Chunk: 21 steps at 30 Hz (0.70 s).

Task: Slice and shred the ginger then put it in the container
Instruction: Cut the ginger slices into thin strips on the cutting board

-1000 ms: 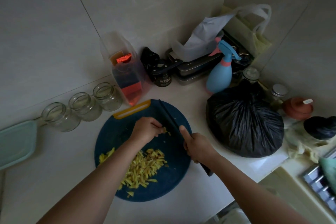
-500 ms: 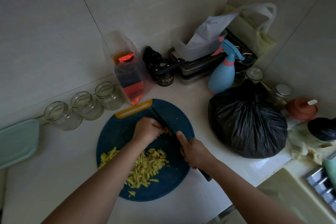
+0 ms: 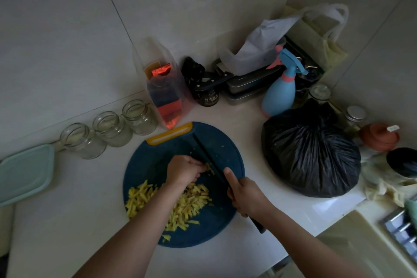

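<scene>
A round blue cutting board with a yellow handle lies on the white counter. A heap of yellow ginger shreds covers its near half. My left hand is curled over a small stack of ginger slices, holding it down near the board's middle. My right hand grips the handle of a black knife, forefinger laid along the spine, with the blade right beside my left knuckles. A pale green container sits at the far left edge.
Three glass jars stand in a row along the wall behind the board. A full black rubbish bag lies just right of the board. A clear bag with red packets, a blue spray bottle and tins crowd the back corner.
The knife blade has moved a little left towards my left hand while chopping. My left hand stays on the ginger slices. The camera shifted slightly.
</scene>
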Each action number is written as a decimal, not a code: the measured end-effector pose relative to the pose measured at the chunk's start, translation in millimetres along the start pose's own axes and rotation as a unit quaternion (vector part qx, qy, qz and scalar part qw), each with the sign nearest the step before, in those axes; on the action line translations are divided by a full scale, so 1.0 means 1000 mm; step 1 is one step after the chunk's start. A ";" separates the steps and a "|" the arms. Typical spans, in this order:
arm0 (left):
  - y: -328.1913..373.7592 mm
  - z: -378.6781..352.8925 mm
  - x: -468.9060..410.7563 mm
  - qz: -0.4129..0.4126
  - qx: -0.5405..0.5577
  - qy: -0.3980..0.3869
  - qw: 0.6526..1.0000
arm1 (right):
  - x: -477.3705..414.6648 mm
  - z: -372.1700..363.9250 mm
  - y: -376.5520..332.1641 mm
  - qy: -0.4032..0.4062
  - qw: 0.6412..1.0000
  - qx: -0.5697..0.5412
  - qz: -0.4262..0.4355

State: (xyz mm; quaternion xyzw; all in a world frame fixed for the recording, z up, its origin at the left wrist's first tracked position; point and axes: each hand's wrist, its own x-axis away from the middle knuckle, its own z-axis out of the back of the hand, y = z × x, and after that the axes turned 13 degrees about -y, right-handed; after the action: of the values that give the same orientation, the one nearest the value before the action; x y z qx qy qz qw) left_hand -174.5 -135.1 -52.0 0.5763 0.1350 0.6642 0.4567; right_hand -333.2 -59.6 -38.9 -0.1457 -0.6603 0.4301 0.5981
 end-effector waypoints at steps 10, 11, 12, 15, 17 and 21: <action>0.002 0.000 0.001 -0.002 -0.014 0.012 1.000 | 0.006 -0.006 0.001 -0.008 1.000 0.011 0.003; 0.002 0.000 0.001 -0.002 -0.016 0.014 1.000 | 0.006 -0.007 0.000 -0.007 1.000 0.008 0.003; 0.001 0.000 0.001 -0.002 -0.017 0.015 1.000 | 0.006 -0.008 0.000 -0.007 1.000 0.004 0.002; 0.001 0.000 0.001 -0.005 -0.015 0.014 1.000 | 0.006 -0.011 -0.001 -0.005 1.000 -0.019 -0.002; 0.001 0.000 0.002 -0.007 -0.008 0.010 1.000 | 0.007 -0.012 -0.003 -0.001 0.999 -0.041 -0.007; 0.002 0.001 0.003 -0.008 0.000 0.007 1.000 | 0.008 -0.012 -0.007 0.012 0.994 -0.102 -0.029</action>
State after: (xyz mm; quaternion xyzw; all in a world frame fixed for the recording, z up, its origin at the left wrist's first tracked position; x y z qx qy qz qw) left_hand -174.6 -133.8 -48.7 0.5703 0.1428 0.6645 0.4613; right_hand -322.4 -52.8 -29.4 -0.1915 -0.6975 0.3412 0.6004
